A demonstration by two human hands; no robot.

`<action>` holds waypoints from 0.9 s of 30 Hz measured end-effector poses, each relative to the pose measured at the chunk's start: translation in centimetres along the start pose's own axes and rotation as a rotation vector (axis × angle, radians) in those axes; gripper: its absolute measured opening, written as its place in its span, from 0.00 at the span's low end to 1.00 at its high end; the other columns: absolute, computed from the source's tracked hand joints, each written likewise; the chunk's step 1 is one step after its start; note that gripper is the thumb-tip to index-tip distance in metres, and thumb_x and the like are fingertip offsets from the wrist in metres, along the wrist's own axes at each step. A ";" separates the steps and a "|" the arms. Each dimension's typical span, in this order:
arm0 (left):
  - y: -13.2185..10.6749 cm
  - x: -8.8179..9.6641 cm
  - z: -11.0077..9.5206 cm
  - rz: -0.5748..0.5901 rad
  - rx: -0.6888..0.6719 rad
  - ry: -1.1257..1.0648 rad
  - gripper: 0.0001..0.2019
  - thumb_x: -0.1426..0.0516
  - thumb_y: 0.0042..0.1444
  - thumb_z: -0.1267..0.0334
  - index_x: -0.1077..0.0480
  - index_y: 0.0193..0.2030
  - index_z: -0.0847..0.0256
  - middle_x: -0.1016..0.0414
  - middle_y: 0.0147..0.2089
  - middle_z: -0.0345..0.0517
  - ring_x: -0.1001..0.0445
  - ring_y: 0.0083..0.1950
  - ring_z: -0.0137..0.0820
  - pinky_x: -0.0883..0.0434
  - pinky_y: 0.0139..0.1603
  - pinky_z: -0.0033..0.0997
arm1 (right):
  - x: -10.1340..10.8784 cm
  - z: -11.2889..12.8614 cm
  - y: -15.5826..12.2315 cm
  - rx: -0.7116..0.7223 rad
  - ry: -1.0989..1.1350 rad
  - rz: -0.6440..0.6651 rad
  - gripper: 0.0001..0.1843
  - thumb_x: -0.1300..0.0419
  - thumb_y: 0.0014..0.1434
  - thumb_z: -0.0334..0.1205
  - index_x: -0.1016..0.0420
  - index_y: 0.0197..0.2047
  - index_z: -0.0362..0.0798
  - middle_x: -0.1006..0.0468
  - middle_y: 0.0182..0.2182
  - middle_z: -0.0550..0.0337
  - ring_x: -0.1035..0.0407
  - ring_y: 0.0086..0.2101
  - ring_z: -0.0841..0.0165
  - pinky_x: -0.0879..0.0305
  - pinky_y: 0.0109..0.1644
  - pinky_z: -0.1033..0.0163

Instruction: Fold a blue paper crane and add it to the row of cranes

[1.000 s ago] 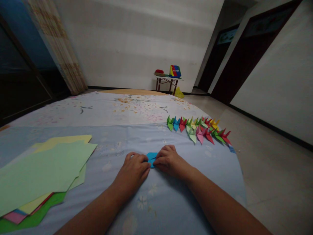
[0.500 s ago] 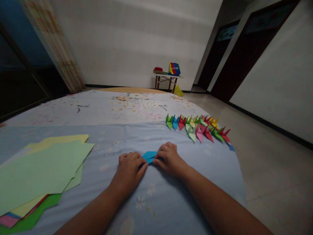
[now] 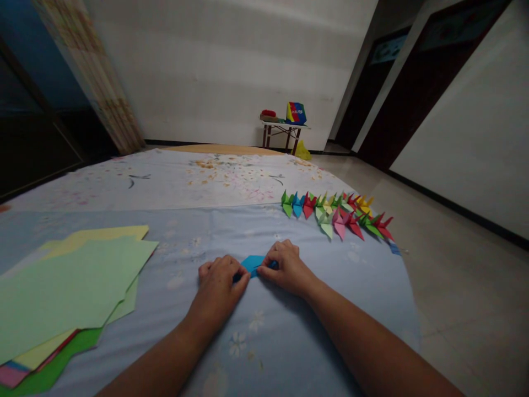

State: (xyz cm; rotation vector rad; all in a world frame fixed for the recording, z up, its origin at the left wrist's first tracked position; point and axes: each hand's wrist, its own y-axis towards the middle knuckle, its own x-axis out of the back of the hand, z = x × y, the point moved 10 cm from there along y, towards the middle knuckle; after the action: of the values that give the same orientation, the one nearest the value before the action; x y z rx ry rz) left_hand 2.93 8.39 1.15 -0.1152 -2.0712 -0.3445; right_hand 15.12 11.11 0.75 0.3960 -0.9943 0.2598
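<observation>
A small folded piece of blue paper [image 3: 253, 263] lies on the light blue flowered sheet [image 3: 289, 331] in front of me. My left hand [image 3: 219, 284] presses on its left side with curled fingers. My right hand [image 3: 285, 267] pinches its right side, fingers closed on the fold. Both hands rest on the sheet, and most of the paper is hidden between them.
A row of several folded paper cranes [image 3: 336, 215] in green, blue, red, pink and yellow lies to the right. A stack of large coloured paper sheets [image 3: 66, 292] sits at the left. A small table [image 3: 283, 135] with objects stands by the far wall. Bare floor [image 3: 463, 275] lies right.
The blue paper has shifted slightly between my fingers, and my left hand has slid a little left along it. My head view has moved slightly.
</observation>
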 end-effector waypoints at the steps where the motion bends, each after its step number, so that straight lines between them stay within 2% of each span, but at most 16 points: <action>1: 0.0 0.0 0.1 -0.002 0.006 -0.002 0.04 0.44 0.53 0.62 0.29 0.31 0.57 0.28 0.35 0.41 0.31 0.41 0.37 0.45 0.47 0.45 | -0.1 -0.1 0.1 -0.012 -0.005 0.004 0.10 0.37 0.53 0.47 0.24 0.28 0.50 0.30 0.30 0.60 0.42 0.40 0.64 0.51 0.43 0.58; 6: -0.2 0.1 0.1 -0.002 0.005 -0.003 0.03 0.44 0.54 0.62 0.30 0.34 0.56 0.27 0.36 0.39 0.31 0.42 0.37 0.45 0.48 0.44 | -0.2 -0.4 0.2 -0.034 -0.007 0.021 0.08 0.36 0.51 0.47 0.23 0.28 0.52 0.30 0.30 0.60 0.41 0.40 0.64 0.51 0.43 0.58; 13: -0.6 0.0 -0.4 -0.007 -0.020 0.007 0.07 0.48 0.57 0.60 0.28 0.35 0.54 0.28 0.37 0.41 0.32 0.43 0.37 0.44 0.48 0.45 | -0.3 -0.1 0.1 0.030 -0.014 0.037 0.14 0.43 0.57 0.52 0.23 0.31 0.52 0.29 0.31 0.59 0.41 0.39 0.65 0.51 0.43 0.58; 27: -0.4 -0.8 0.7 0.044 0.069 -0.042 0.06 0.44 0.54 0.61 0.25 0.35 0.48 0.28 0.38 0.39 0.32 0.45 0.38 0.45 0.48 0.47 | -0.8 -0.5 0.2 0.040 0.047 0.098 0.10 0.39 0.54 0.51 0.22 0.34 0.56 0.29 0.33 0.60 0.41 0.41 0.64 0.51 0.46 0.57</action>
State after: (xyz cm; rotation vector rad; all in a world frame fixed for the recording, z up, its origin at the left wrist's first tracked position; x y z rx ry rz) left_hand 2.66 8.23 0.00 -0.1270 -2.1166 -0.2453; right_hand 14.99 11.46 -0.10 0.3768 -0.9643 0.3761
